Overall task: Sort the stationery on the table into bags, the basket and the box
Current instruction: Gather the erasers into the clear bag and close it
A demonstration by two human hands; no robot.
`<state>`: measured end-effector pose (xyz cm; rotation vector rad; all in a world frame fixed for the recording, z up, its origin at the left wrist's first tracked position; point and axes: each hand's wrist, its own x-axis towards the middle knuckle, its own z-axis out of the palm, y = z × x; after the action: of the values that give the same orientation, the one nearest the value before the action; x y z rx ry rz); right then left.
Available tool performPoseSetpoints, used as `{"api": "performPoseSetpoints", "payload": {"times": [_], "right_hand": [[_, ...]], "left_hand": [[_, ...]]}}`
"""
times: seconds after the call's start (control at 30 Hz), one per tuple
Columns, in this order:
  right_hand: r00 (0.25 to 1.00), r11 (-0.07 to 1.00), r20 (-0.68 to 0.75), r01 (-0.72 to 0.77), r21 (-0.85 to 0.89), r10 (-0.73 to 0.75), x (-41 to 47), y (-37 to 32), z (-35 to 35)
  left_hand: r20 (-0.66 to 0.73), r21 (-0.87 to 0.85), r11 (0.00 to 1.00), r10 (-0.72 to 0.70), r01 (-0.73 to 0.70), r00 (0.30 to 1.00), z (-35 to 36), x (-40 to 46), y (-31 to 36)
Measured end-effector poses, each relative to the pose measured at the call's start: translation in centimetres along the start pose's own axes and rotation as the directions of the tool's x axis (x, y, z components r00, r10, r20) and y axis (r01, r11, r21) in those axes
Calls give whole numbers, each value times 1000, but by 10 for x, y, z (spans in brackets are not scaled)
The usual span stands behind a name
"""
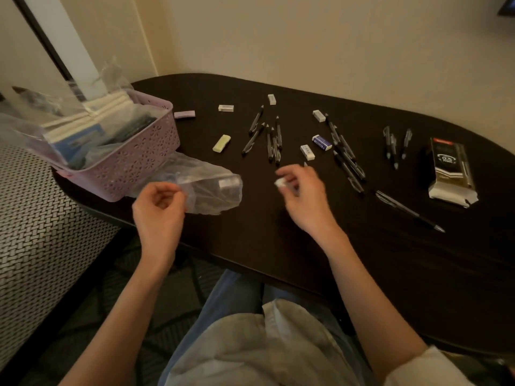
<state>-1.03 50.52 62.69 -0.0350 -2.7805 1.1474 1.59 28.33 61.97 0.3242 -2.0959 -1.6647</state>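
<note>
My right hand (302, 195) hovers over the dark table (278, 246) and pinches a small white eraser (280, 183) in its fingertips. My left hand (158, 207) has curled fingers at the near edge of a clear plastic bag (206, 188) lying on the table; it seems to pinch the bag's edge. A lilac perforated basket (131, 160) at the left holds notebooks and more plastic bags. Several erasers, such as a yellow-green one (221, 143) and a blue-white one (322, 142), lie among black pens (271, 140). A black and white pen box (450, 169) stands at the right.
More pens lie in groups at the middle right (347, 160) and near the box (393, 146), and a single pen (409, 211) lies nearer the front. A small lilac piece (184, 114) lies beside the basket. A woven patterned surface (36, 232) is at the left, below the table.
</note>
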Motion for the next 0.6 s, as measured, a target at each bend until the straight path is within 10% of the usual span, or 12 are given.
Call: {"api": "performPoseSetpoints", "payload": {"times": [0.13,0.6], "right_hand": [[970,994,216,102,46,-109,30,-22,28],[867,907,272,382,178,-418,68,-11,71]], "left_hand": [[-77,4,1000,20,-20,997,-15,5,3],[-41,1,1000,28,-28,999,-21,5,12]]}}
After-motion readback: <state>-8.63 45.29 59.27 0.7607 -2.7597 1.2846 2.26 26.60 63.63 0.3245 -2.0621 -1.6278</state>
